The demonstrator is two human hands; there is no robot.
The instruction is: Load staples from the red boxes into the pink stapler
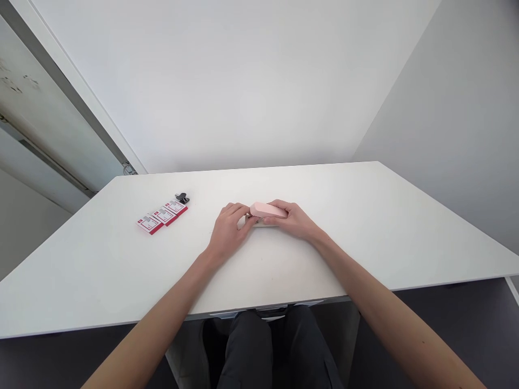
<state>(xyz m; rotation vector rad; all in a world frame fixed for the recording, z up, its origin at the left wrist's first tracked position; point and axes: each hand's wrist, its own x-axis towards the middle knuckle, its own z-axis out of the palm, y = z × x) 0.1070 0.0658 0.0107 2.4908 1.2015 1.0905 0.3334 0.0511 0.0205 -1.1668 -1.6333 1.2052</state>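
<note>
A pink stapler [267,209] with a pale base lies on the white table in front of me. My right hand [294,219] is closed around its rear part, fingers over the far side and thumb along the near side. My left hand [231,229] is at the stapler's left end, with thumb and fingers pinched together against it. Some metal shows between the pink top and the base, close to the left thumb. My fingers cover the details of that end.
Left of my hands, three red-and-white labelled packets [164,215] lie in a slanting row on the white table [324,189]. By the farthest packet sits a small black object [182,198], perhaps a staple remover. A white wall [251,86] rises behind the table's far edge.
</note>
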